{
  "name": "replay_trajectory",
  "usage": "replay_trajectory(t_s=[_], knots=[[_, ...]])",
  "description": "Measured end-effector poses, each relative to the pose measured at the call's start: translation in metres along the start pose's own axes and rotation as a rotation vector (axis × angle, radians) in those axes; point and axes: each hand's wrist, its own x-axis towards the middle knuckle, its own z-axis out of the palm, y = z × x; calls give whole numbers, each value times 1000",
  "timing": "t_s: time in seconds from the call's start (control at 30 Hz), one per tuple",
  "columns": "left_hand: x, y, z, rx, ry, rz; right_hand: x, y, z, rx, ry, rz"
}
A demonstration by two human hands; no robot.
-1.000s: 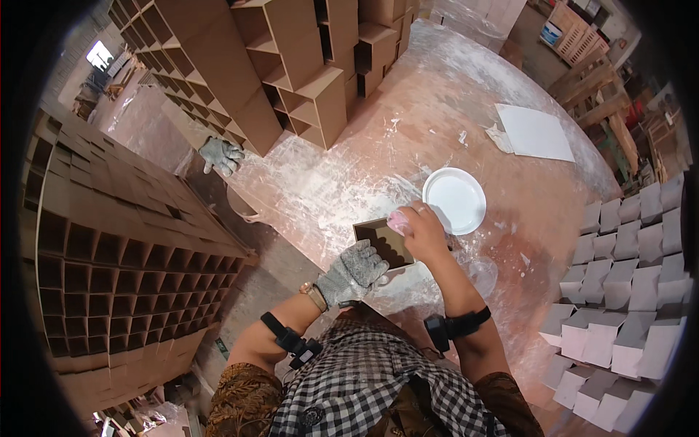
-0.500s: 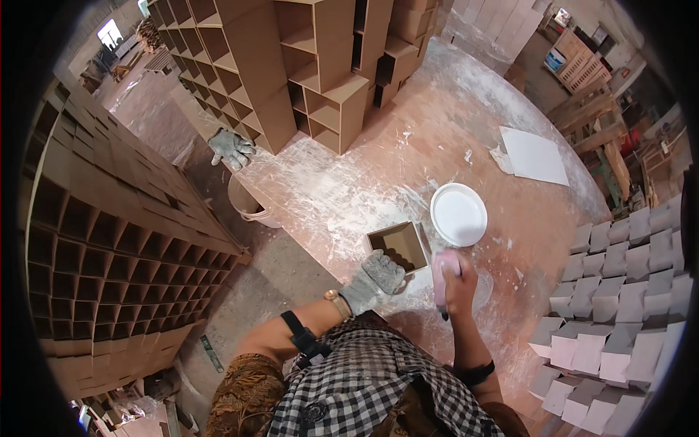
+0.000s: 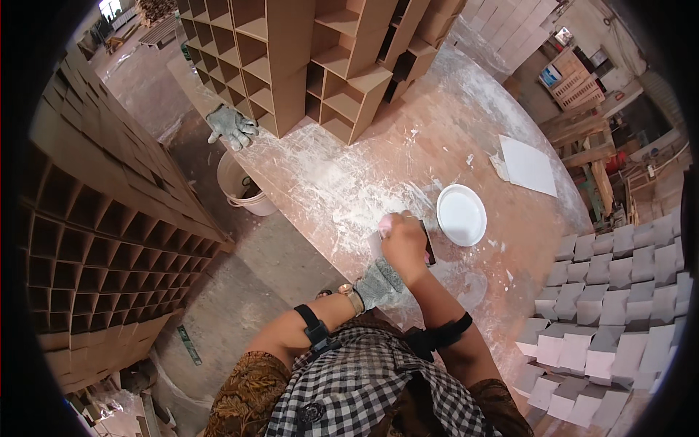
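Note:
A small open box point(image 3: 429, 251) sits on the worktable point(image 3: 320, 189), largely covered by my right hand; its dark side shows at the right. My right hand point(image 3: 404, 242) is bare and closed around a pink oblong block point(image 3: 385, 225), held over the box. Parts of the block stick out on both sides of the fingers. My left hand point(image 3: 380, 284), in a grey knit glove, rests at the near side of the box, its fingers hidden behind my right hand and forearm. Right of the box stands a round white tub point(image 3: 461, 215) with white contents.
Brown compartment shelving units point(image 3: 295, 87) stand at the back. A spare grey glove point(image 3: 231, 127) lies by the left table edge, above a bucket point(image 3: 244, 191). Stacked compartment units point(image 3: 80, 211) fill the left; grey-white blocks point(image 3: 604, 306) the right. A white sheet point(image 3: 528, 166) lies far right.
My right hand has moved left with the pink block, from beside the box to over it, now covering most of the box and my left fingers. The view has shifted slightly.

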Motion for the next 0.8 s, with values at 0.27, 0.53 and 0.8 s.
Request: replay_trajectory(t_s=[0.27, 0.53, 0.8], knots=[[11, 78, -50, 705, 16, 265, 7, 58, -43, 823, -113, 399], [-5, 48, -48, 711, 166, 416, 4, 72, 2, 133, 226, 312], [-26, -22, -17, 472, -215, 133, -10, 6, -2, 82, -1, -206]])
